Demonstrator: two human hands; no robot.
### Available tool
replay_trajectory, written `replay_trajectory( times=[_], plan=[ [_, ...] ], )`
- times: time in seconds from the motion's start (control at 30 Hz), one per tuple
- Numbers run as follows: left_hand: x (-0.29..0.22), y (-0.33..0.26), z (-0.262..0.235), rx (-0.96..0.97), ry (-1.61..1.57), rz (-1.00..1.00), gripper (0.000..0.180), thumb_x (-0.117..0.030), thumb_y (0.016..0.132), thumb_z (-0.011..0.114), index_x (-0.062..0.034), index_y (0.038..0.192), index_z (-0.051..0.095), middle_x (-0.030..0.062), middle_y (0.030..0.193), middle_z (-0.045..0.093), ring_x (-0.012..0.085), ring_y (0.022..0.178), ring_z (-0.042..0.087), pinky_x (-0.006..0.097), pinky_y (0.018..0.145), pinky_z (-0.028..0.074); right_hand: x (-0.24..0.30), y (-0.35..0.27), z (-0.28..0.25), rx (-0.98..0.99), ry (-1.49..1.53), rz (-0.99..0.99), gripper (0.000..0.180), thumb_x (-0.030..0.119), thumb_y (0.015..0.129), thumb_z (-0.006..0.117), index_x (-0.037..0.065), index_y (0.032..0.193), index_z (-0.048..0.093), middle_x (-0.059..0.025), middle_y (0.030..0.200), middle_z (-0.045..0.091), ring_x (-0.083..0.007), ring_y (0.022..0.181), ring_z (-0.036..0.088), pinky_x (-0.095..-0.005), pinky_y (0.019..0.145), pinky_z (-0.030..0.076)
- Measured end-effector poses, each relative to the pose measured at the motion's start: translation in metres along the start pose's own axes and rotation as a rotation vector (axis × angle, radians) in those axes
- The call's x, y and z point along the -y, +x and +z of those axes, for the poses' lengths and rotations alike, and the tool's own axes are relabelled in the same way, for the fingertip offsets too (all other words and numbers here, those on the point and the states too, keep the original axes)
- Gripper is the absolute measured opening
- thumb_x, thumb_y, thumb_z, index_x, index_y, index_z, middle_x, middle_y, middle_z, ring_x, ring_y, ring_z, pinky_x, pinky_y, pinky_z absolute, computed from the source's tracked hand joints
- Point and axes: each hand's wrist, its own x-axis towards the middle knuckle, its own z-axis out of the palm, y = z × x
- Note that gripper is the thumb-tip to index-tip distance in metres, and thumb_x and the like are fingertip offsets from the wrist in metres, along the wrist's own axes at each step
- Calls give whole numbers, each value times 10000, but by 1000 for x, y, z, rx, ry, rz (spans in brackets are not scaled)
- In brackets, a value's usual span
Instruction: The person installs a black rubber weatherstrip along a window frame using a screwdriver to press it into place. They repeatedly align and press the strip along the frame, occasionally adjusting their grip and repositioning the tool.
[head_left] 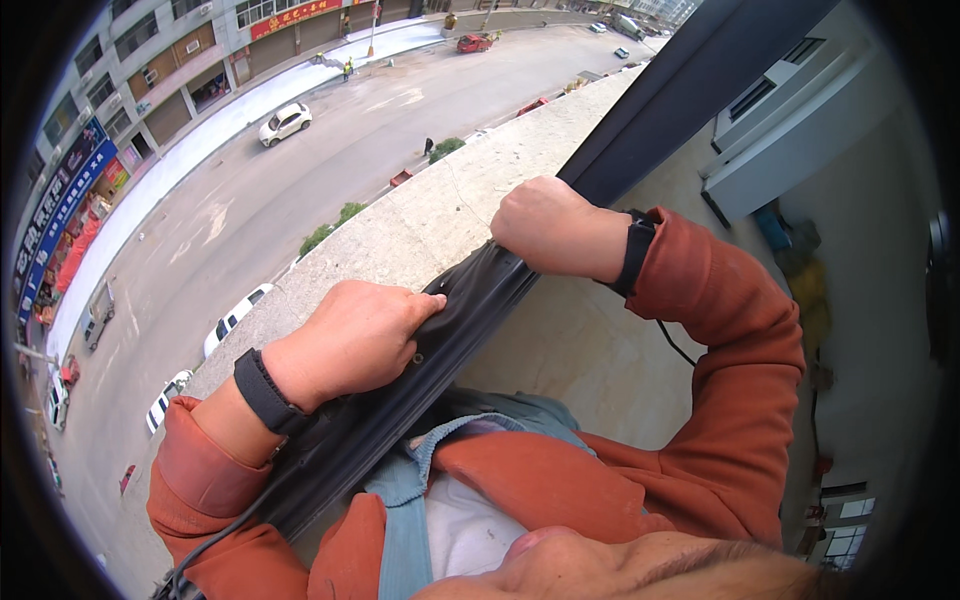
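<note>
A dark window frame bar [650,120] runs slantwise across the view, along the inner side of a pale concrete ledge. Loose, wrinkled black film [465,283] lies along the bar's outer side between my hands. My right hand [555,225] is closed in a fist around the film, at the edge of the bar. Lower down, my left hand [350,335] rests over the bar, its index finger stretched onto the film and its other fingers curled under. Whatever those curled fingers hold is hidden. A small round hole or fitting [418,358] shows beside them.
Beyond the concrete ledge [530,150] is a drop to a street [250,190] with a white car [285,124] and shopfronts. Indoors, to the right, are a pale floor [600,350], a white wall block [790,130] and piled bags [805,290]. A thin cable [225,530] hangs by my left sleeve.
</note>
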Motion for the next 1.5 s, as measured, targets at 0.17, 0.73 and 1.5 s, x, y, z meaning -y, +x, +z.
replay_trajectory(
  times=[0.17, 0.73, 1.5],
  plan=[
    [-7, -28, -2, 5, -8, -49, 543, -16, 754, 674, -73, 1292, 717, 171, 1033, 754, 376, 951, 724, 458, 813, 591, 7, 4, -9, -27, 36, -96, 35, 66, 717, 736, 34, 727, 745, -160, 736, 723, -330, 761, 746, -418, 683, 582],
    [-34, -110, -10, 31, 20, -280, 599, -3, 730, 698, -129, 1316, 703, 110, 929, 717, 335, 861, 712, 451, 715, 568, 21, 18, -18, -60, 326, -220, 239, 233, 897, 764, 5, 837, 727, -191, 766, 700, -400, 801, 716, -478, 748, 570],
    [-100, -218, 7, -169, 89, -685, 648, 3, 702, 733, -137, 1334, 696, 93, 844, 634, 332, 765, 665, 434, 664, 540, 97, 54, -28, -180, 607, -475, 246, 244, 899, 750, 4, 843, 751, -227, 761, 710, -435, 782, 717, -498, 759, 581]
  ],
)
